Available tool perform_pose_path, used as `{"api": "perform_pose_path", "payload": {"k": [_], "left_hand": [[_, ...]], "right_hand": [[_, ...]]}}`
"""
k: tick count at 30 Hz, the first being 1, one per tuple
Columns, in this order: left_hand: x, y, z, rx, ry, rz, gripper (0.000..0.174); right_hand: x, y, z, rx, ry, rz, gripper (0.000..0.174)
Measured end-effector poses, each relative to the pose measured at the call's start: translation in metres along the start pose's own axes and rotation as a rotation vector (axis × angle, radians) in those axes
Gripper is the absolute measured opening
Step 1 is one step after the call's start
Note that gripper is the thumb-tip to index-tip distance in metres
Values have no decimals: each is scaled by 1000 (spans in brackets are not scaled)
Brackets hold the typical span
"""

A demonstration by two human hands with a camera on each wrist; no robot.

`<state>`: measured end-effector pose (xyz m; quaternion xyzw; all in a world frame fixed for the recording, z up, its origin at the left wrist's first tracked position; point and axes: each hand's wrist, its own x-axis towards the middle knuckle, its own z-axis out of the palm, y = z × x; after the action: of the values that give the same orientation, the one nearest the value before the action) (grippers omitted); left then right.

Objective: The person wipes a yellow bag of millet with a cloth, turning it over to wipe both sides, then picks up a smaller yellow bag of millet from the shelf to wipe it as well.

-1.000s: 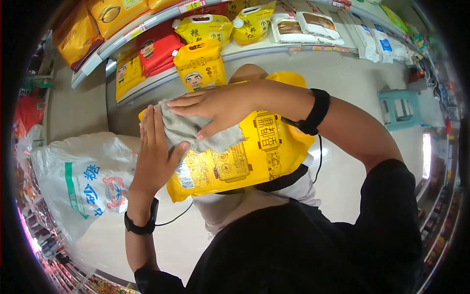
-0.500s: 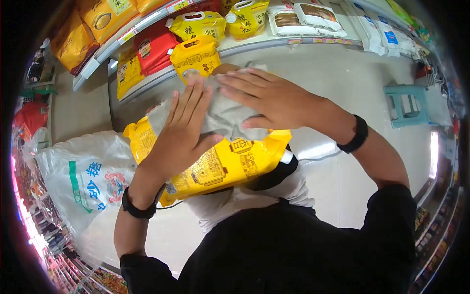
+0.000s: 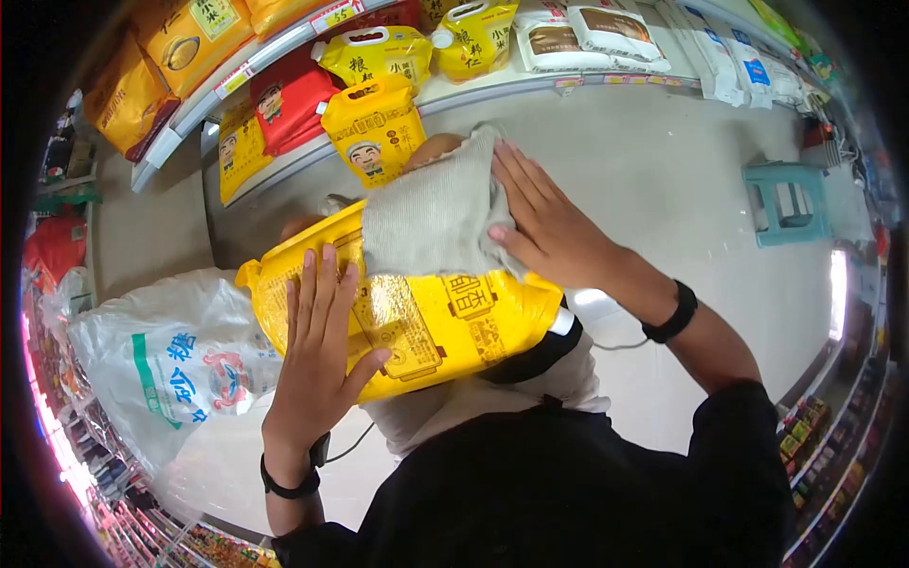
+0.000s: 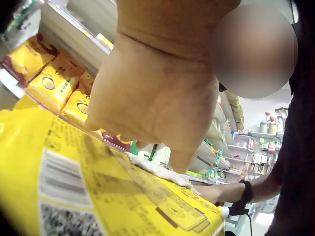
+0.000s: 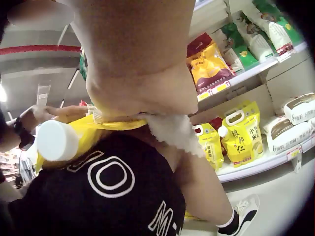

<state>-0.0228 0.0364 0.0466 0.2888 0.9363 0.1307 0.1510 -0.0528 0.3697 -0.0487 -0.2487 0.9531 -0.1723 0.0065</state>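
Observation:
A yellow bag [image 3: 473, 327] with brown printing lies across the person's lap, its white cap [image 3: 562, 322] at the right end. Spread over its upper right part is a grey cloth [image 3: 426, 213], which reaches past the bag's far edge. My right hand [image 3: 559, 232] rests on the cloth's right side with straight fingers, the thumb at a fold. Flat on the bag's left part lies my left hand [image 3: 322, 355], fingers extended and thumb spread, apart from the cloth. The left wrist view shows the bag's barcode [image 4: 66, 177] close below that hand.
A large clear plastic sack [image 3: 170, 350] stands on the left. Ahead, a low shelf [image 3: 530, 87] carries yellow handled bags and white packs, with a yellow bag [image 3: 374, 133] in front. A teal stool [image 3: 786, 204] stands on the floor at right.
My left hand has come off the cloth onto the bag's left part. The right hand went right, then stayed near there, and the cloth shifted right and now lies flatter. The bag's right end has dropped.

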Motion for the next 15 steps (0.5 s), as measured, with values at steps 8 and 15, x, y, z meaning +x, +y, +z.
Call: {"api": "perform_pose_path", "payload": {"k": [8, 15], "left_hand": [[-19, -23, 39, 309, 226, -142, 72], [-35, -38, 66, 182, 329, -140, 70]], "right_hand": [[-36, -6, -5, 5, -177, -101, 87], [-64, -92, -4, -19, -410, -188, 61]]}}
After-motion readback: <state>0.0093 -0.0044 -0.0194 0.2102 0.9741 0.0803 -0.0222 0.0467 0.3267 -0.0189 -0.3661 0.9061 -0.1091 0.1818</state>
